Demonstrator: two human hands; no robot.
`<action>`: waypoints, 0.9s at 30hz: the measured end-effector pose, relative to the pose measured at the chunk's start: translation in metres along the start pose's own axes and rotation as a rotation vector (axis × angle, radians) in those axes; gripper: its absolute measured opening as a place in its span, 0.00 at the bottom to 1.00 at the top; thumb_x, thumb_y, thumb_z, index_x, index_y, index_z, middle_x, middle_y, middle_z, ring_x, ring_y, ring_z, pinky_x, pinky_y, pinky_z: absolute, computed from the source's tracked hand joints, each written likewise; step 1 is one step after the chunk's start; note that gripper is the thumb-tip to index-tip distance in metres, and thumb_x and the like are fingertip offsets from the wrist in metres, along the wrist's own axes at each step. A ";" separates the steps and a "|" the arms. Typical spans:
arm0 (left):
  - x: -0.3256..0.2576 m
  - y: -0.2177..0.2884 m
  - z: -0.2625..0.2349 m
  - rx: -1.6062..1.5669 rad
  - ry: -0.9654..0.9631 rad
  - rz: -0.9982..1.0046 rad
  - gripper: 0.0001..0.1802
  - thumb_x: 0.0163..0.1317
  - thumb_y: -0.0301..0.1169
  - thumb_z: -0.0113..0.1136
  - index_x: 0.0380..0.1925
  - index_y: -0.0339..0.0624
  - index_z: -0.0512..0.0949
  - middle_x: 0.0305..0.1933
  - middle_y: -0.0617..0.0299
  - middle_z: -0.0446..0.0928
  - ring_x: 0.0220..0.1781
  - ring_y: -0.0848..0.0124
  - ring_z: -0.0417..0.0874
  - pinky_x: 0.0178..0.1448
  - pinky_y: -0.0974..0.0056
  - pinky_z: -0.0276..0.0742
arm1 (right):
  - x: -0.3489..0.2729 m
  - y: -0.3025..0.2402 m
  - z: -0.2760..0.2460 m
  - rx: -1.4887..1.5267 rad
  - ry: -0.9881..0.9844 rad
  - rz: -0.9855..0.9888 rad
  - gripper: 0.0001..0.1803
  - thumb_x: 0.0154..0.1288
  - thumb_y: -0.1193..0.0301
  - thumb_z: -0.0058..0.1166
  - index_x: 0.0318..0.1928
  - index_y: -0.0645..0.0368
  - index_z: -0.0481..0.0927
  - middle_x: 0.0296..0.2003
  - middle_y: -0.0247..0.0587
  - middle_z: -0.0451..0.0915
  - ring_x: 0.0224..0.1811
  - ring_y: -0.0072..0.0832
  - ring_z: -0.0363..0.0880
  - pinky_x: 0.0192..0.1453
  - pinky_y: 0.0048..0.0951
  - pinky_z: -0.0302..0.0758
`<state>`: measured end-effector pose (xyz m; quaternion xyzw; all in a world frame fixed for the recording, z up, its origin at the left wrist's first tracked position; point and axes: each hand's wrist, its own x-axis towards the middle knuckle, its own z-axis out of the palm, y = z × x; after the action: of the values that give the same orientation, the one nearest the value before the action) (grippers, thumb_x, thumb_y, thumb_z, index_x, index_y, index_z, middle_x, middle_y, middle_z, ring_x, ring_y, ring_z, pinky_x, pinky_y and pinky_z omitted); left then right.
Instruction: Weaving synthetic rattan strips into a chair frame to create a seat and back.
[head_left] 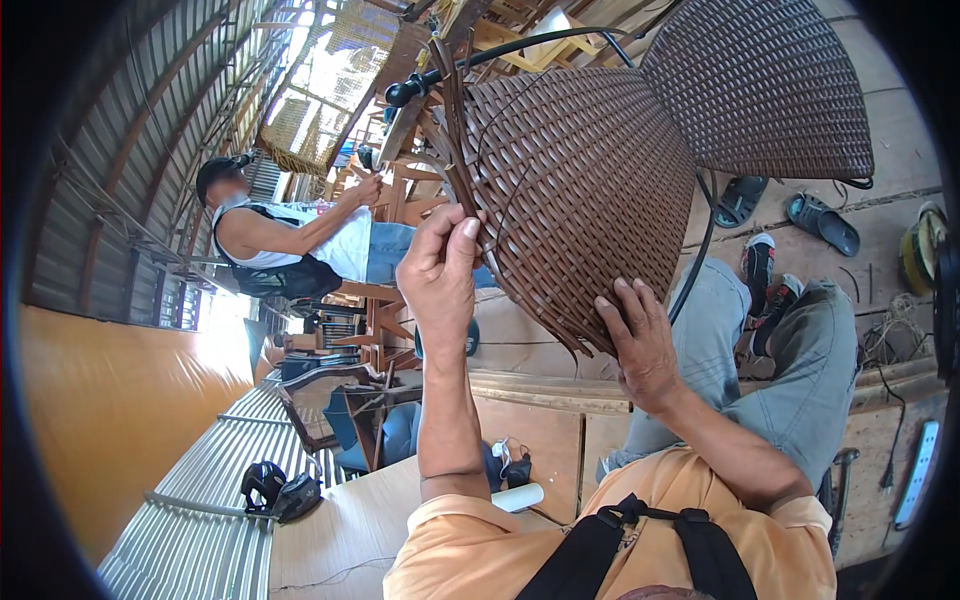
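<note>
A brown wicker chair (590, 180) of tightly woven flat strands is tilted in front of me, its black metal frame showing at the edges. My left hand (437, 250) pinches a wicker strand at the left rim of the weave, thumb against fingers. Loose brown strand ends (455, 130) stick up along that rim above the hand. At the lower edge, my right hand (645, 350) grips the chair, fingers lying on the weave and thumb hidden behind. A second woven panel (765, 85) of the chair spreads out at the upper right.
Another person (300, 225) stands at the left, holding a dark object. Wooden chair frames (395, 195) are stacked behind. Sandals (822, 222) lie on the plank floor at right, near a power strip (916, 475) and cord. Black straps or gear (280, 492) rest on corrugated metal at lower left.
</note>
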<state>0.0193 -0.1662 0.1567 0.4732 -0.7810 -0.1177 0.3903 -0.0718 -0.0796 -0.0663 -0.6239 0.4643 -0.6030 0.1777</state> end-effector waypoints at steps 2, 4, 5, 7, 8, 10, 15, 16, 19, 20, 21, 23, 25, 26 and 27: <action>-0.003 -0.006 0.004 0.085 0.044 0.020 0.08 0.63 0.24 0.60 0.41 0.34 0.79 0.34 0.66 0.80 0.30 0.83 0.74 0.34 0.77 0.71 | 0.001 -0.003 -0.001 0.006 -0.018 0.014 0.46 0.40 0.81 0.61 0.65 0.49 0.61 0.65 0.50 0.57 0.66 0.54 0.56 0.64 0.54 0.59; -0.005 -0.011 0.011 0.213 0.169 0.233 0.08 0.62 0.24 0.61 0.40 0.33 0.79 0.33 0.67 0.79 0.31 0.83 0.74 0.36 0.77 0.71 | 0.001 -0.003 -0.001 0.013 -0.038 0.031 0.47 0.40 0.81 0.62 0.66 0.49 0.61 0.65 0.50 0.57 0.67 0.54 0.56 0.64 0.54 0.58; -0.008 -0.010 0.015 0.269 0.214 0.249 0.08 0.62 0.24 0.61 0.39 0.32 0.79 0.31 0.68 0.78 0.31 0.82 0.74 0.38 0.77 0.71 | 0.001 -0.001 -0.001 -0.002 -0.039 0.029 0.47 0.40 0.81 0.62 0.66 0.49 0.61 0.65 0.50 0.57 0.67 0.54 0.55 0.64 0.54 0.58; -0.009 -0.005 0.014 0.224 0.213 0.123 0.08 0.62 0.25 0.61 0.39 0.33 0.79 0.30 0.67 0.78 0.30 0.82 0.73 0.37 0.78 0.70 | 0.001 -0.001 -0.002 -0.015 -0.043 0.026 0.48 0.40 0.81 0.62 0.66 0.49 0.61 0.66 0.49 0.57 0.67 0.54 0.55 0.65 0.55 0.58; -0.009 -0.004 0.013 0.179 0.213 0.002 0.08 0.62 0.26 0.61 0.39 0.33 0.79 0.29 0.67 0.78 0.29 0.83 0.73 0.35 0.78 0.70 | 0.001 -0.001 -0.003 -0.004 -0.057 0.038 0.47 0.40 0.81 0.61 0.66 0.49 0.61 0.66 0.49 0.57 0.67 0.54 0.55 0.65 0.55 0.58; -0.005 -0.002 0.009 0.027 0.162 -0.044 0.08 0.64 0.29 0.59 0.38 0.34 0.78 0.27 0.66 0.78 0.26 0.84 0.71 0.31 0.78 0.67 | 0.002 -0.002 -0.003 0.006 -0.071 0.043 0.46 0.41 0.81 0.61 0.66 0.49 0.62 0.66 0.50 0.57 0.67 0.54 0.55 0.65 0.55 0.57; 0.015 -0.008 0.006 -0.093 0.092 -0.020 0.10 0.68 0.33 0.55 0.33 0.36 0.77 0.25 0.66 0.76 0.22 0.84 0.68 0.25 0.77 0.63 | 0.001 0.001 -0.001 -0.008 -0.049 0.022 0.44 0.41 0.82 0.59 0.65 0.51 0.63 0.65 0.50 0.57 0.68 0.55 0.55 0.66 0.55 0.57; 0.018 -0.010 0.009 -0.152 0.086 0.017 0.10 0.68 0.33 0.54 0.32 0.37 0.76 0.24 0.65 0.76 0.21 0.85 0.68 0.25 0.77 0.62 | 0.001 0.003 0.000 -0.013 -0.051 0.012 0.44 0.41 0.82 0.59 0.65 0.51 0.63 0.65 0.50 0.57 0.68 0.55 0.55 0.66 0.55 0.57; 0.016 -0.021 0.013 -0.435 0.181 -0.061 0.11 0.67 0.33 0.54 0.28 0.38 0.75 0.20 0.64 0.74 0.16 0.84 0.65 0.20 0.78 0.59 | 0.000 0.002 0.000 -0.016 -0.014 -0.010 0.45 0.41 0.84 0.57 0.65 0.51 0.62 0.66 0.51 0.57 0.68 0.55 0.55 0.66 0.55 0.57; 0.014 -0.023 0.016 -0.613 0.233 -0.074 0.12 0.67 0.34 0.55 0.27 0.38 0.74 0.19 0.64 0.74 0.14 0.83 0.64 0.18 0.78 0.58 | -0.001 0.000 -0.001 -0.009 -0.019 0.000 0.46 0.40 0.85 0.57 0.65 0.51 0.62 0.66 0.51 0.56 0.68 0.55 0.55 0.67 0.55 0.56; 0.016 -0.025 0.019 -0.635 0.295 -0.086 0.12 0.66 0.35 0.56 0.26 0.39 0.74 0.18 0.63 0.74 0.12 0.83 0.63 0.16 0.79 0.55 | 0.000 -0.002 -0.002 -0.001 -0.024 0.010 0.46 0.40 0.85 0.56 0.66 0.52 0.61 0.67 0.51 0.56 0.68 0.56 0.54 0.67 0.55 0.56; 0.015 -0.026 0.024 -0.690 0.337 -0.116 0.12 0.66 0.35 0.57 0.26 0.40 0.74 0.18 0.63 0.74 0.12 0.84 0.63 0.15 0.79 0.54 | -0.001 -0.003 -0.002 -0.007 -0.038 0.011 0.47 0.39 0.86 0.56 0.66 0.52 0.61 0.67 0.51 0.55 0.68 0.56 0.54 0.68 0.55 0.55; 0.015 -0.027 0.026 -0.764 0.380 -0.172 0.11 0.65 0.36 0.58 0.28 0.41 0.75 0.18 0.64 0.74 0.12 0.85 0.62 0.14 0.80 0.53 | -0.001 -0.002 -0.001 -0.014 -0.052 0.012 0.48 0.39 0.87 0.55 0.66 0.52 0.60 0.67 0.51 0.55 0.68 0.56 0.54 0.69 0.55 0.54; 0.015 -0.026 0.026 -0.773 0.392 -0.172 0.11 0.65 0.36 0.58 0.28 0.41 0.75 0.18 0.64 0.74 0.12 0.85 0.62 0.14 0.80 0.53 | -0.002 -0.002 -0.001 -0.024 -0.049 0.013 0.48 0.38 0.88 0.55 0.66 0.52 0.60 0.67 0.51 0.55 0.69 0.56 0.54 0.69 0.55 0.54; 0.014 -0.025 0.026 -0.787 0.401 -0.209 0.11 0.65 0.36 0.58 0.28 0.41 0.75 0.19 0.64 0.74 0.12 0.84 0.62 0.14 0.79 0.53 | -0.002 -0.001 0.000 -0.035 -0.047 0.014 0.49 0.38 0.88 0.55 0.67 0.52 0.60 0.67 0.51 0.55 0.69 0.56 0.53 0.69 0.55 0.54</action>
<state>0.0131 -0.1957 0.1331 0.3785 -0.5338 -0.3503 0.6701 -0.0707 -0.0774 -0.0663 -0.6376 0.4749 -0.5787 0.1818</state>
